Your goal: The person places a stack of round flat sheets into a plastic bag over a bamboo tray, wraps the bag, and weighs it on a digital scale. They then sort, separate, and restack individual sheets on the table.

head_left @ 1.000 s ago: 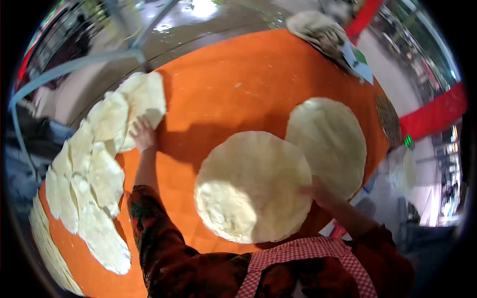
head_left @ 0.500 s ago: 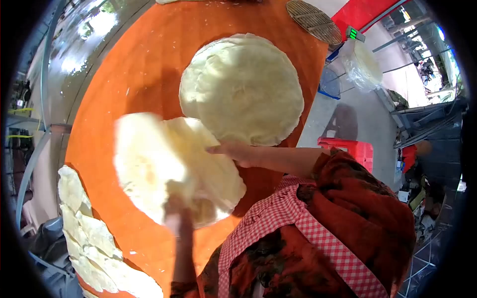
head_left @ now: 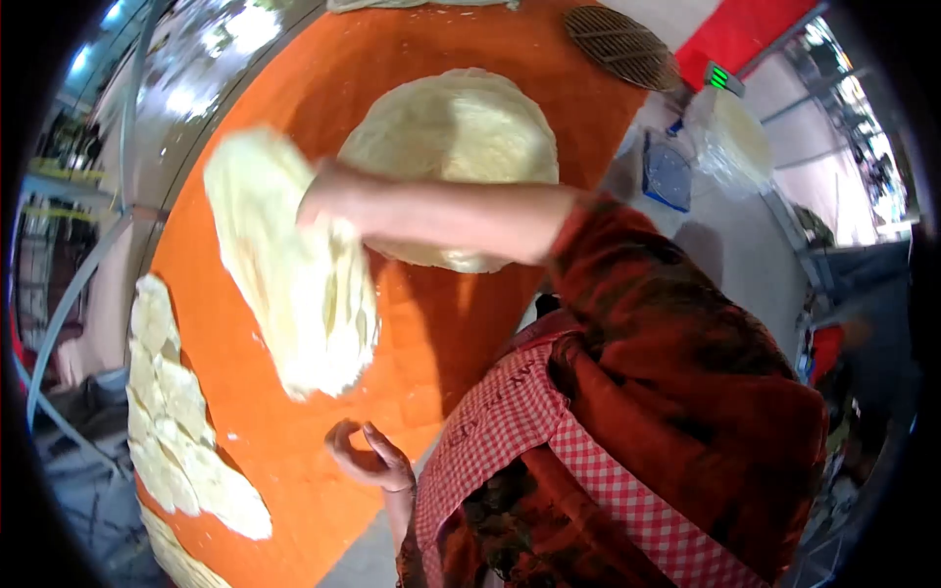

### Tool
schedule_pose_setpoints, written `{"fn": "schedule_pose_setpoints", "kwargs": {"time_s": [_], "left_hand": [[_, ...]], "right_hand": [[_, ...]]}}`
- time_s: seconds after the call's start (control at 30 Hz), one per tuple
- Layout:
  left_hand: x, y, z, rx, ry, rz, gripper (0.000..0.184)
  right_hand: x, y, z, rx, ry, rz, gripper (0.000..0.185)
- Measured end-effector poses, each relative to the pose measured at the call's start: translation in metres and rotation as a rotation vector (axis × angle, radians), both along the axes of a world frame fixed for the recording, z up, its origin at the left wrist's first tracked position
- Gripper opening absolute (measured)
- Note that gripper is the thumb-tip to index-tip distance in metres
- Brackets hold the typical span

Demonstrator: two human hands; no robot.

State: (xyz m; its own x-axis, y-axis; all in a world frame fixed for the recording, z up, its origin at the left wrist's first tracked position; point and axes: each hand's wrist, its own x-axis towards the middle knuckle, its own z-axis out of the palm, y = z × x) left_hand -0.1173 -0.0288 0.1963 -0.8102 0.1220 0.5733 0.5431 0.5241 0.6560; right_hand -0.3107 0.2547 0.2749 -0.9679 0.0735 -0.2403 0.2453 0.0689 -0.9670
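A thin, pale flatbread (head_left: pixel 304 294) lies folded lengthwise on the orange table, its upper end blurred by motion. My right hand (head_left: pixel 328 201) grips its right edge, reaching across from the right; the fingertips are partly hidden. My left hand (head_left: pixel 372 457) is at the near edge of the table, below the folded sheet and apart from it. Its fingers curve with the thumb held away, and nothing is in it. Behind my right forearm lies a round stack of flatbread (head_left: pixel 451 118), partly covered by the arm.
Several folded flatbreads (head_left: pixel 181 431) overlap along the table's left edge. A round rack (head_left: pixel 619 47) sits at the far right corner of the orange table (head_left: pixel 412 323). Beyond it are a plastic-wrapped round stack (head_left: pixel 730 142) and a blue-edged scale (head_left: pixel 667 171).
The flatbread went from spread wide to a narrow fold, shifting up and left. My right hand moved left with it. My left hand let go and drew back toward my body.
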Motion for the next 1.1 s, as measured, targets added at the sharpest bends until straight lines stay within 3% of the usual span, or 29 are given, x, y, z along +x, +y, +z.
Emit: {"fn": "schedule_pose_setpoints", "kwargs": {"time_s": [0.03, 0.07, 0.13, 0.2, 0.27, 0.33, 0.43, 0.6, 0.67, 0.7, 0.77, 0.83, 0.93, 0.97, 1.07, 1.1], "left_hand": [[0.016, 0.015, -0.003, 0.211, -0.255, 0.022, 0.017], [0.028, 0.037, -0.004, 0.436, -0.497, 0.043, 0.014], [0.031, 0.082, -0.005, 0.682, -0.824, -0.180, 0.024], [0.035, 0.137, -0.009, 0.997, -0.960, -0.207, 0.031], [0.034, 0.180, -0.023, 1.119, -0.990, -0.260, 0.032], [0.031, 0.215, -0.038, 1.189, -1.053, -0.268, 0.033], [0.025, 0.260, -0.042, 1.179, -0.979, -0.141, 0.033], [-0.010, 0.272, -0.049, 1.053, -0.758, -0.006, 0.038], [-0.032, 0.274, -0.051, 1.068, -0.864, -0.016, 0.046], [-0.042, 0.273, -0.061, 1.075, -0.916, -0.023, 0.047], [-0.061, 0.275, -0.077, 1.139, -1.054, 0.004, 0.050], [-0.072, 0.276, -0.078, 1.157, -1.111, 0.000, 0.047], [-0.075, 0.278, -0.072, 1.255, -1.160, -0.056, 0.038], [-0.077, 0.276, -0.073, 1.302, -1.170, -0.108, 0.037], [-0.087, 0.279, -0.079, 1.388, -1.241, -0.182, 0.035], [-0.089, 0.282, -0.077, 1.390, -1.253, -0.191, 0.034]], "right_hand": [[0.004, 0.026, -0.012, -0.386, 0.147, 0.002, 0.037], [0.024, 0.056, -0.007, -0.522, 0.132, -0.009, 0.041], [0.074, 0.108, -0.003, -0.689, 0.026, -0.134, 0.047], [0.122, 0.142, -0.037, -0.738, 0.139, -0.299, 0.048], [0.163, 0.162, -0.077, -0.746, 0.038, -0.387, 0.047], [0.183, 0.182, -0.152, -0.764, -0.196, -0.475, 0.041], [0.199, 0.202, -0.194, -0.908, -0.220, -0.309, 0.031], [0.195, 0.218, -0.204, -0.867, -0.358, -0.162, 0.032], [0.196, 0.216, -0.187, -0.865, -0.346, -0.157, 0.031], [0.200, 0.219, -0.156, -0.829, -0.417, -0.126, 0.024], [0.209, 0.232, -0.151, -0.541, -0.475, 0.260, 0.023], [0.213, 0.222, -0.108, -0.099, -0.559, 0.238, 0.027], [0.195, 0.203, -0.086, 0.354, 0.351, 0.181, 0.026], [0.186, 0.203, -0.076, 0.463, 0.302, 0.249, 0.033], [0.144, 0.180, -0.103, 1.045, 0.668, 0.215, 0.053], [0.137, 0.172, -0.116, 1.081, 0.440, 0.298, 0.061]]}}
